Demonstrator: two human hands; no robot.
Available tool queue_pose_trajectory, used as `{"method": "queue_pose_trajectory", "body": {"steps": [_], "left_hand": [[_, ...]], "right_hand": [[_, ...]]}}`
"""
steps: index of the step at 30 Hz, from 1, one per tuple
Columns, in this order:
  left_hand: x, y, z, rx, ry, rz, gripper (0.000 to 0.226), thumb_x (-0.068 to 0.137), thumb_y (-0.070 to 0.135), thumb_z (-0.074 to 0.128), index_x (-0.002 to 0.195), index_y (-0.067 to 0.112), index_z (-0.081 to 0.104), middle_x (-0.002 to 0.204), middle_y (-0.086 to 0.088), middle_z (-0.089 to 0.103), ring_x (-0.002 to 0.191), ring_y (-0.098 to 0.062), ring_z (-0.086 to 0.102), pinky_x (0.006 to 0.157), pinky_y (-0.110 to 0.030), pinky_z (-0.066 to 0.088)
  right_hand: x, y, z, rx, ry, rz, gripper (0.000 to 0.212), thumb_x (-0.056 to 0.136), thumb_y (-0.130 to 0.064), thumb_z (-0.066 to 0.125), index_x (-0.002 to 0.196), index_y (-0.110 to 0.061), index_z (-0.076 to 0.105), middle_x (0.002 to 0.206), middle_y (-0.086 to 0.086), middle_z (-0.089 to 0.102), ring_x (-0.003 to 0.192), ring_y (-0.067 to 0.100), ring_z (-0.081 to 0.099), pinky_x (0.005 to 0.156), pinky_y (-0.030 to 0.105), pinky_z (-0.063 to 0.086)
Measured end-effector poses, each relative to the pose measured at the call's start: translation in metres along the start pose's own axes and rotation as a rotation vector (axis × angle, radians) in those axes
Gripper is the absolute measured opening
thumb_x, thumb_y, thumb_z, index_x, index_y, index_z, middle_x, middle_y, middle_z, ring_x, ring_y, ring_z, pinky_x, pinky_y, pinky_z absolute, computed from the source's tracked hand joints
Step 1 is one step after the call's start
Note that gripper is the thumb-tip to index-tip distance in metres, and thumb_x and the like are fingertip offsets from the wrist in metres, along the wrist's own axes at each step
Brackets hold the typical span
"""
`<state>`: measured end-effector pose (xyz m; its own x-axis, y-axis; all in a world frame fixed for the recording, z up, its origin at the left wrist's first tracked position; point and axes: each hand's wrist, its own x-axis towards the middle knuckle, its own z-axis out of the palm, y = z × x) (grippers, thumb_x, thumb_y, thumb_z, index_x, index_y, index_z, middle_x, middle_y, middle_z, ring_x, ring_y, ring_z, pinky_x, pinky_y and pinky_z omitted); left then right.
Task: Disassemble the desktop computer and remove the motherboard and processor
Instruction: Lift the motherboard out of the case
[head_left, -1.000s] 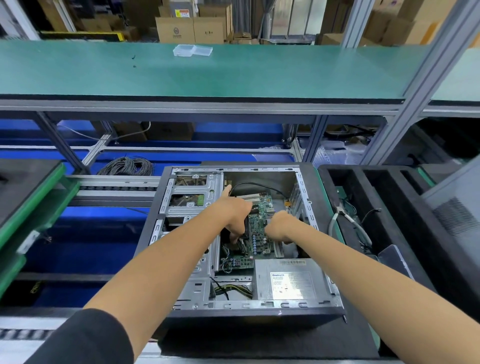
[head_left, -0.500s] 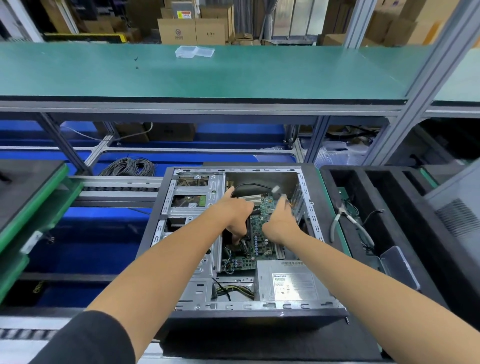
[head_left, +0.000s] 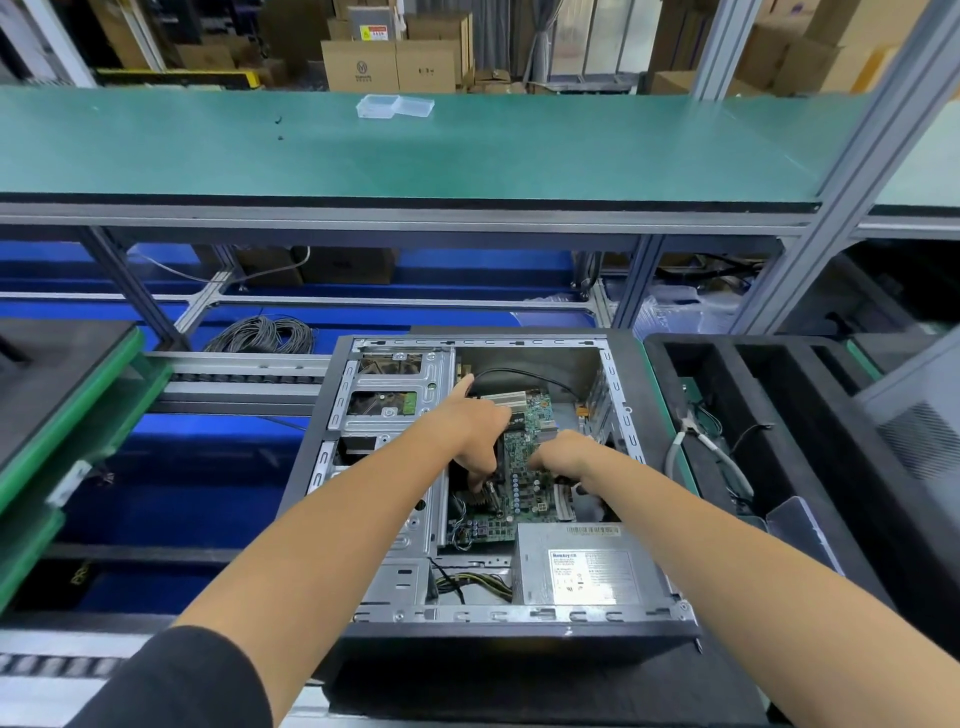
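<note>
Motherboard (head_left: 524, 467) lying flat in the open computer case (head_left: 654, 395), between the drive cage (head_left: 395, 395) and the rear wall, above the power supply (head_left: 587, 566). I am reaching both hands into the case: my left hand (head_left: 475, 431) is curling its fingers down at the board's left edge, my right hand (head_left: 563, 457) is curling over its right edge; whether either is actually gripping the board I cannot tell, as the fingertips are hidden. I judge this two-sided hold is meant to lift the board level, clear of its standoffs. Pliers (head_left: 696, 436) are lying in the black foam tray (head_left: 779, 374) just right of the case, within reach.
</note>
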<state>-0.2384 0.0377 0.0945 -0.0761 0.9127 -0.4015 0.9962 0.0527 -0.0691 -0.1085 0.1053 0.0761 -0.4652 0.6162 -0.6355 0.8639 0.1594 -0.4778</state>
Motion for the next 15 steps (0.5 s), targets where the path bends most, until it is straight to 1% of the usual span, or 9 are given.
{"method": "queue_pose_trajectory", "body": {"steps": [2, 5, 8, 9, 10, 11, 12, 13, 15], "left_hand": [[0.000, 0.000, -0.001, -0.006, 0.006, -0.001, 0.030, 0.079, 0.023, 0.061, 0.104, 0.011, 0.049, 0.077, 0.001, 0.056, 0.086, -0.020, 0.057, 0.117, -0.052, -0.006], [-0.001, 0.000, -0.002, -0.018, 0.006, -0.005, 0.028, 0.079, 0.021, 0.060, 0.102, 0.010, 0.049, 0.076, 0.000, 0.056, 0.084, -0.021, 0.057, 0.116, -0.054, -0.009], [-0.003, 0.000, -0.002, -0.038, 0.008, -0.013, 0.035, 0.078, 0.021, 0.060, 0.109, 0.009, 0.050, 0.078, -0.001, 0.058, 0.089, -0.021, 0.058, 0.115, -0.055, -0.009], [-0.003, 0.000, -0.003, -0.045, 0.009, -0.017, 0.038, 0.078, 0.021, 0.061, 0.111, 0.009, 0.049, 0.079, 0.000, 0.058, 0.089, -0.021, 0.058, 0.115, -0.056, -0.010], [-0.003, 0.000, -0.003, -0.049, 0.009, -0.020, 0.040, 0.077, 0.022, 0.062, 0.112, 0.009, 0.049, 0.081, 0.000, 0.056, 0.088, -0.021, 0.056, 0.115, -0.056, -0.010], [-0.003, 0.000, -0.002, -0.052, 0.010, -0.020, 0.041, 0.077, 0.023, 0.063, 0.113, 0.010, 0.048, 0.083, 0.001, 0.055, 0.087, -0.021, 0.055, 0.115, -0.056, -0.010], [-0.003, 0.000, -0.003, -0.055, 0.012, -0.019, 0.042, 0.077, 0.023, 0.064, 0.114, 0.010, 0.048, 0.085, 0.000, 0.056, 0.087, -0.021, 0.054, 0.115, -0.056, -0.010], [-0.004, -0.001, -0.003, -0.061, 0.011, -0.017, 0.044, 0.076, 0.023, 0.065, 0.115, 0.010, 0.047, 0.087, 0.000, 0.056, 0.089, -0.021, 0.055, 0.114, -0.057, -0.010], [-0.004, -0.001, -0.002, -0.075, 0.008, -0.019, 0.047, 0.076, 0.024, 0.065, 0.117, 0.010, 0.047, 0.087, 0.000, 0.057, 0.093, -0.022, 0.057, 0.114, -0.058, -0.010]], "right_hand": [[0.001, 0.003, 0.000, 0.044, 0.015, 0.017, 0.031, 0.093, -0.015, 0.062, 0.118, 0.003, 0.056, 0.112, 0.012, 0.052, 0.110, 0.028, 0.055, 0.083, 0.030, 0.044], [0.000, 0.004, -0.001, 0.044, -0.003, 0.032, 0.033, 0.092, -0.013, 0.063, 0.117, 0.008, 0.056, 0.129, 0.020, 0.054, 0.116, 0.032, 0.054, 0.094, 0.038, 0.048], [-0.003, 0.005, -0.002, 0.068, -0.008, 0.029, 0.032, 0.093, -0.013, 0.063, 0.116, 0.005, 0.051, 0.128, 0.019, 0.052, 0.116, 0.029, 0.054, 0.092, 0.038, 0.048], [-0.003, 0.005, -0.002, 0.072, -0.009, 0.028, 0.033, 0.092, -0.013, 0.062, 0.117, 0.004, 0.048, 0.123, 0.018, 0.053, 0.120, 0.027, 0.053, 0.091, 0.038, 0.049], [0.000, 0.007, -0.001, 0.084, -0.004, 0.033, 0.026, 0.092, -0.011, 0.062, 0.110, 0.002, 0.048, 0.111, 0.014, 0.054, 0.119, 0.025, 0.053, 0.099, 0.041, 0.047], [-0.001, 0.007, -0.001, 0.105, 0.000, 0.029, 0.015, 0.090, -0.008, 0.061, 0.094, -0.003, 0.048, 0.093, 0.009, 0.051, 0.114, 0.022, 0.052, 0.075, 0.035, 0.044], [0.001, 0.009, 0.000, 0.127, 0.009, 0.031, 0.021, 0.089, -0.006, 0.061, 0.079, -0.009, 0.043, 0.079, 0.004, 0.043, 0.106, 0.018, 0.049, 0.073, 0.029, 0.024], [0.005, 0.010, 0.000, 0.142, 0.009, 0.030, 0.031, 0.088, -0.004, 0.061, 0.072, -0.013, 0.037, 0.072, 0.003, 0.035, 0.098, 0.016, 0.044, 0.071, 0.029, 0.026], [0.006, 0.011, 0.001, 0.141, 0.060, 0.039, 0.034, 0.087, -0.004, 0.062, 0.069, -0.014, 0.034, 0.067, 0.004, 0.032, 0.076, 0.017, 0.040, 0.062, 0.030, 0.028]]}}
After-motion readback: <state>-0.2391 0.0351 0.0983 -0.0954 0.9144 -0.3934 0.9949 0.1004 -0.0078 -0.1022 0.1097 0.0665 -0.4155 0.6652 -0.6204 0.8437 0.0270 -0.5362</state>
